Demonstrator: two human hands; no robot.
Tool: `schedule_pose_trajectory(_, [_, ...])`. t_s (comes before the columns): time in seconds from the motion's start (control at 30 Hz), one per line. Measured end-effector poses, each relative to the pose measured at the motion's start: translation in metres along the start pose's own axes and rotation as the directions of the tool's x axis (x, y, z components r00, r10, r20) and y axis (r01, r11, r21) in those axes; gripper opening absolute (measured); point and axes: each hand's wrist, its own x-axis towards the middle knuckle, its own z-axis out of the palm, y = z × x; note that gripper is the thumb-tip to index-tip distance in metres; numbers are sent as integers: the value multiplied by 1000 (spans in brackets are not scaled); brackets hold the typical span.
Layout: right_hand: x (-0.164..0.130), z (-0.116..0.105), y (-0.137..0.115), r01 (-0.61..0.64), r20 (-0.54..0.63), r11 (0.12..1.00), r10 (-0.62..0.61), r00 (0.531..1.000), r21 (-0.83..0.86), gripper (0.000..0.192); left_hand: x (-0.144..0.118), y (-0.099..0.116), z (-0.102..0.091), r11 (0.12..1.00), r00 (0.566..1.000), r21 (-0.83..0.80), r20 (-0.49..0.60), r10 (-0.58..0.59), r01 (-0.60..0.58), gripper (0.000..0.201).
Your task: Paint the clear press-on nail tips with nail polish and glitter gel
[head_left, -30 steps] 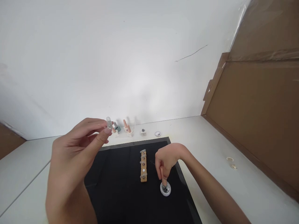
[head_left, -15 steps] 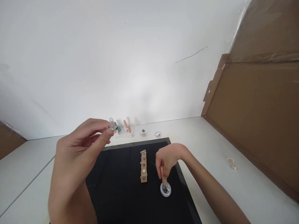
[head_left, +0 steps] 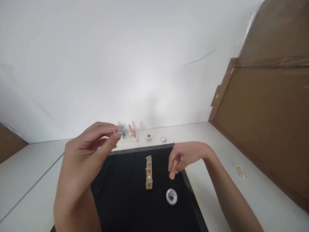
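Note:
My left hand (head_left: pixel 89 158) is raised on the left, its thumb and fingers pinching a clear false nail tip (head_left: pixel 119 126) that points up. To the right, my right hand (head_left: pixel 184 158) grips a peach nail polish cap (head_left: pixel 172 174); whatever brush it has is hidden by the fingers. Below that hand, a small round white dish (head_left: pixel 171 197) with silvery contents lies on the black mat. A wooden nail stand (head_left: pixel 149 174) rests between the hands, with several clear nail tips on it and a bare white round spot among them.
Behind the black mat (head_left: pixel 125 193) stand nail polish bottles with peach caps (head_left: pixel 134 134), a small bottle without a tall cap (head_left: pixel 148 138) and a round white lid (head_left: pixel 163 139). Two pale round pieces (head_left: pixel 238 168) lie at right, near the cardboard wall (head_left: pixel 265 129).
My right hand has lifted the peach cap up out of the white dish and tilted it. My left hand, still pinching the nail tip, has shifted slightly right in view.

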Motion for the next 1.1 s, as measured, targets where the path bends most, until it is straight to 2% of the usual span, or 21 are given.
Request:
schedule_pose_trajectory(0.1, [-14, -1, -7, 59, -200, 998, -57, 978, 7, 22, 0, 1, -1, 1000, 1000, 0, 14, -9, 9, 10])
schedule_pose_trajectory(0.2, [-21, 1, -17, 114, -420, 994, -104, 902, -1, 24, -1, 3, -1, 1000, 1000, 7, 20, -10, 10, 9])
schedule_pose_trajectory(0.27, [-24, 2, -24, 143, -550, 989, -133, 824, -24, 22, -1, 5, -1, 1000, 1000, 1, 30, -1, 1, 9])
schedule_pose_trajectory(0.43, [-29, 9, -36, 214, -789, 969, -228, 571, -125, 17, -3, 8, 2, 997, 988, -54, 137, 65, -58, 17])
schedule_pose_trajectory(0.53, [-33, 15, -43, 289, -861, 950, -243, 447, -118, 15, -4, 12, 4, 994, 972, -61, 213, 99, -88, 20])
schedule_pose_trajectory(0.67, [-39, 25, -56, 377, -893, 909, -309, 327, -177, 16, -4, 16, 8, 995, 949, -53, 299, 96, -84, 18])
schedule_pose_trajectory(0.9, [-42, 37, -74, 471, -882, 852, -388, 269, -231, 24, -4, 19, 9, 995, 923, -69, 374, 88, -66, 19])
schedule_pose_trajectory(1.0, [-41, 38, -77, 480, -885, 848, -385, 263, -226, 22, -4, 21, 8, 997, 920, -68, 387, 67, -44, 17])
schedule_pose_trajectory(1.1, [-39, 38, -81, 491, -886, 849, -368, 283, -195, 17, -4, 23, 7, 996, 918, -69, 390, 73, -50, 16])
